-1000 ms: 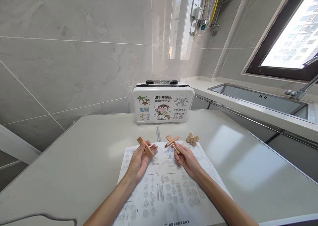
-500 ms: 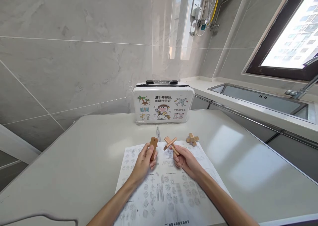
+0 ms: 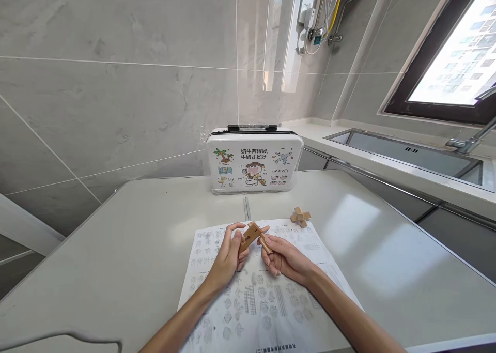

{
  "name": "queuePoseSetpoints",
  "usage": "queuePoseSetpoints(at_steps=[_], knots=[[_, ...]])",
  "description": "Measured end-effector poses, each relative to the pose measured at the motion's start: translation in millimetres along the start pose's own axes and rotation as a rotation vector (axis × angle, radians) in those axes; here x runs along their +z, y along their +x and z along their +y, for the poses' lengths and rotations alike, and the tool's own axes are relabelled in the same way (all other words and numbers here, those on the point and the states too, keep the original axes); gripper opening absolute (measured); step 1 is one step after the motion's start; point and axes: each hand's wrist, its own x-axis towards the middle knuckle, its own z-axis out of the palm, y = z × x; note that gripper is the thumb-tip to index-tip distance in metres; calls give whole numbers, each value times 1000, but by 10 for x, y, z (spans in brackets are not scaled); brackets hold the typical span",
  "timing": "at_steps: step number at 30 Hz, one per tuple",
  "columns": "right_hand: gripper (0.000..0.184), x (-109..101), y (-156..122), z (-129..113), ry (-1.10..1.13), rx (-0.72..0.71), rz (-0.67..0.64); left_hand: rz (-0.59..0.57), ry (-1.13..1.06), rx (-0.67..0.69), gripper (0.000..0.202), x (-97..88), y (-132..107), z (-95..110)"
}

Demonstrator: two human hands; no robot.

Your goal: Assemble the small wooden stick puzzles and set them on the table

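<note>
Both hands are up off the instruction sheet (image 3: 267, 301), over its far edge, mid-tabletop (image 3: 127, 239). Left hand (image 3: 228, 255) pinches a short notched wooden bar (image 3: 249, 234) between thumb and fingers; its long axis runs from low-left up toward the right, away from the palm. Right hand (image 3: 285, 259) is closed around a thinner wooden stick (image 3: 265, 245), fingers curled under, stick pointing up-left toward the other hand. The two pieces touch at their upper ends, in the gap between the hands; can't tell whether the notches are seated or just butted. Neither hand is nearer, as the joint sits about midway. Assembled wooden cross (image 3: 300, 216) lies at the sheet's far right corner, just beyond the right hand, untouched. Printed travel case (image 3: 253, 162) stands upright at the tabletop's far edge; sink (image 3: 406, 154) is well off to the right.
</note>
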Motion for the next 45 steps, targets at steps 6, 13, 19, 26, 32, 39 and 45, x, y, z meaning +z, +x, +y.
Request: queuePoseSetpoints(at_steps=[6,13,19,26,32,39,45], knots=[[35,-18,-2,-4,9,2,-48,-62,25,-18,51,17,-19,29],[35,-4,-16,-29,-1,9,-72,-52,-38,-48,54,8,2,20],[35,-29,-9,14,-20,54,-123,-16,-59,-62,53,0,23,39],[33,-59,18,62,10,65,-186,88,77,31,47,41,-19,4],[29,-27,10,92,44,76,-205,207,283,178,37,67,-75,-3],[26,-6,-4,105,83,98,-239,271,464,272,29,77,-101,-26],[23,-12,-18,134,105,102,-283,228,514,324,23,51,-105,-74]])
